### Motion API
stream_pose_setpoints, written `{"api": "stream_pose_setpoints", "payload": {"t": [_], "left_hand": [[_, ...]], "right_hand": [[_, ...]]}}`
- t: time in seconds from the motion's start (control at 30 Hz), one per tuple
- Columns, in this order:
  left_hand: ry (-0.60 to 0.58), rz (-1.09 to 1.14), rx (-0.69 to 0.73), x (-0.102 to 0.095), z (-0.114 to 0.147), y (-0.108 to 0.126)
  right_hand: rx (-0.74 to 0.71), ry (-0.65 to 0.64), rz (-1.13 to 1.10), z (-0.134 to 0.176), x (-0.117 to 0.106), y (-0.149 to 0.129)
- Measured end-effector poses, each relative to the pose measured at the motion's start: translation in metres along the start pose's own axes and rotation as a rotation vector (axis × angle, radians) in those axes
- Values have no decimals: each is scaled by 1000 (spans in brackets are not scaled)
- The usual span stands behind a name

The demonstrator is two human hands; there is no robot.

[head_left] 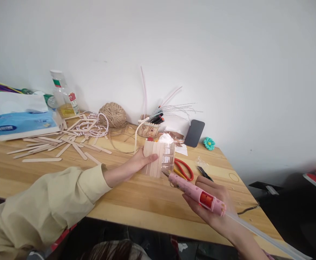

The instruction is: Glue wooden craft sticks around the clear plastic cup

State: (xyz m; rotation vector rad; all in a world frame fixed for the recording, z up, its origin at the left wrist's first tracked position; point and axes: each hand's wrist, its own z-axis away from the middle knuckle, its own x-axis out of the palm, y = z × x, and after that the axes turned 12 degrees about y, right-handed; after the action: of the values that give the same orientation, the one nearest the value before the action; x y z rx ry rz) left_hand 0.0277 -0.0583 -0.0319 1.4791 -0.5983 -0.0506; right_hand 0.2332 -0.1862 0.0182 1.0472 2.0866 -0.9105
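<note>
My left hand [140,163] is closed around a clear plastic container [168,157], with its thumb lying over the front. Pale wooden craft sticks [154,168] stand side by side along the container's left part, while its right part shows bare plastic. In my right hand [209,206] is a pink glue gun [186,187] with a red window in its body. A long translucent glue stick [255,231] sticks out of its back end. The gun's nozzle is close to the container's lower right edge; whether they touch I cannot tell.
Loose craft sticks [41,160], pearl strings [91,124] and a twine ball [113,115] lie left. Behind stand a bottle [64,95], a decorated pot [148,129] and a phone [194,133]. Red-handled scissors [184,169] and a black cutter [204,173] lie right of the container.
</note>
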Motion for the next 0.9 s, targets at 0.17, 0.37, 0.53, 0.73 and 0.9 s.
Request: {"api": "stream_pose_setpoints", "payload": {"t": [0.17, 0.37, 0.53, 0.73, 0.9], "left_hand": [[-13, -21, 13, 2, 0, 0], [0, -105, 13, -1, -6, -10], [26, -96, -19, -2, -6, -11], [9, -67, -37, 0, -1, -3], [-19, -30, -10, 1, 1, 0]], "right_hand": [[34, 116, -45, -8, -5, -8], [8, 168, -13, -16, -4, -9], [-22, 152, -4, -11, 3, 2], [-81, 105, 53, -7, 3, 2], [-84, 83, 38, -7, -1, -3]]}}
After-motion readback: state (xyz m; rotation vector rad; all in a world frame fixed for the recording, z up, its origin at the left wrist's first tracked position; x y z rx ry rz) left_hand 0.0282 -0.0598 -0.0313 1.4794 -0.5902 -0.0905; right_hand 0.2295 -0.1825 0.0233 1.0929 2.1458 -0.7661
